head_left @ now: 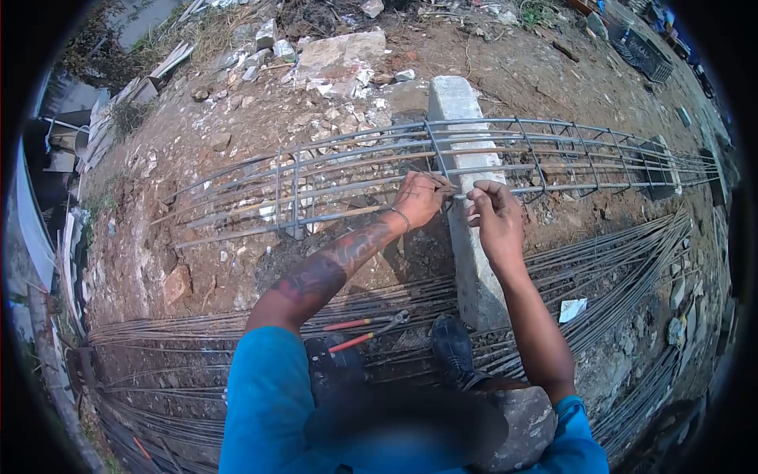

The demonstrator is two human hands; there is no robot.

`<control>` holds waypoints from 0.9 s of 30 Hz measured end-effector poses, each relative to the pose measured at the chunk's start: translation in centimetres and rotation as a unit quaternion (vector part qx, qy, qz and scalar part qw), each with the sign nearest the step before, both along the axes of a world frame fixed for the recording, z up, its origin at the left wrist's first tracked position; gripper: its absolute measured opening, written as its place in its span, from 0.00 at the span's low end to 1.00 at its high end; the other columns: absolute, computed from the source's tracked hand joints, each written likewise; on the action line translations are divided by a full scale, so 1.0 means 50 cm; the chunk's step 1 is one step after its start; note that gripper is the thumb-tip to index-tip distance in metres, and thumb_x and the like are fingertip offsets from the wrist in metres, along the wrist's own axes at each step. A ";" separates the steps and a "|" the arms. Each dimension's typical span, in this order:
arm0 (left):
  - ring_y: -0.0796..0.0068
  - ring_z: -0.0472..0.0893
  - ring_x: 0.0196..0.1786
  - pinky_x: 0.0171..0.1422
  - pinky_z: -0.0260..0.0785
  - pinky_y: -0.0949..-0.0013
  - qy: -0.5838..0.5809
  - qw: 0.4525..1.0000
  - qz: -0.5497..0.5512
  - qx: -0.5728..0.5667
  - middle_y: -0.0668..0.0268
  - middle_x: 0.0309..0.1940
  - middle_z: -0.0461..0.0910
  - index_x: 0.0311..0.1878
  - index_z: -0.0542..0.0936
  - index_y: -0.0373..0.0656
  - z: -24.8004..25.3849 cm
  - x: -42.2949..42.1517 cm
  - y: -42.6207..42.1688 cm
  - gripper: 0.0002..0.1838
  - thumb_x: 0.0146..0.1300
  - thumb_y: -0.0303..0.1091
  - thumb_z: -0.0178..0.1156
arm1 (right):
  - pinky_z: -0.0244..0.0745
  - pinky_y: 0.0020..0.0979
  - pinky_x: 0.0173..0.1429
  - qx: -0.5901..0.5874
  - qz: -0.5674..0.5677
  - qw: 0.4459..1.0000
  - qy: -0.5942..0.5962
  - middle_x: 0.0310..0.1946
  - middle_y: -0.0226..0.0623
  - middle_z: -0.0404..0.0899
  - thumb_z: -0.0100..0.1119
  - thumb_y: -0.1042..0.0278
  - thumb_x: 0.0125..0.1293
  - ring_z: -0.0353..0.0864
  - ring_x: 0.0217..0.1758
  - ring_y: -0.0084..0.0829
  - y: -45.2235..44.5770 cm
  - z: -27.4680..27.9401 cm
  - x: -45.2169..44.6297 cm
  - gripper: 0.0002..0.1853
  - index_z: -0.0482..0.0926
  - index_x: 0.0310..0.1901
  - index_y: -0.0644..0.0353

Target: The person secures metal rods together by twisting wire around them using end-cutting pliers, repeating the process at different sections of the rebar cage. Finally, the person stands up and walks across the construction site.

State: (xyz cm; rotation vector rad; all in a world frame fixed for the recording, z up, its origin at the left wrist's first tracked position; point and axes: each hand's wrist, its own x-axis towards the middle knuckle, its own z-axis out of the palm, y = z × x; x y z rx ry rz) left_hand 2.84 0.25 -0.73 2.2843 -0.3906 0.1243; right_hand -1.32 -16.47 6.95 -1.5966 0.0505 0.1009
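Note:
A rebar cage (347,183) of long steel bars and square stirrups rests across an upright-looking concrete post (477,268). My left hand (418,199) is closed at the near bars, its fingertips pinched beside a stirrup (435,146). Just right of it, over the post, my right hand (497,217) is closed too, thumb and forefinger together by the nearest bar. Whatever the fingers of either hand hold is too small to make out. Below the left forearm lie pincers with red handles (352,342), close to my shoes (452,347).
Bundles of loose rebar (624,272) spread over the ground on the near side of the cage. A second concrete support (662,167) carries the cage's right end. Rubble and a broken slab (343,51) lie beyond, with a dark crate (643,54) at far right.

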 end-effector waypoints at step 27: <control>0.56 0.79 0.51 0.58 0.70 0.58 -0.010 0.980 -0.197 -0.013 0.58 0.43 0.83 0.39 0.83 0.49 -0.039 0.048 0.041 0.13 0.64 0.38 0.48 | 0.71 0.38 0.57 -0.115 -0.296 0.872 0.372 0.43 0.56 0.79 0.71 0.51 0.54 0.79 0.50 0.47 0.408 -0.427 -0.534 0.36 0.70 0.49 0.79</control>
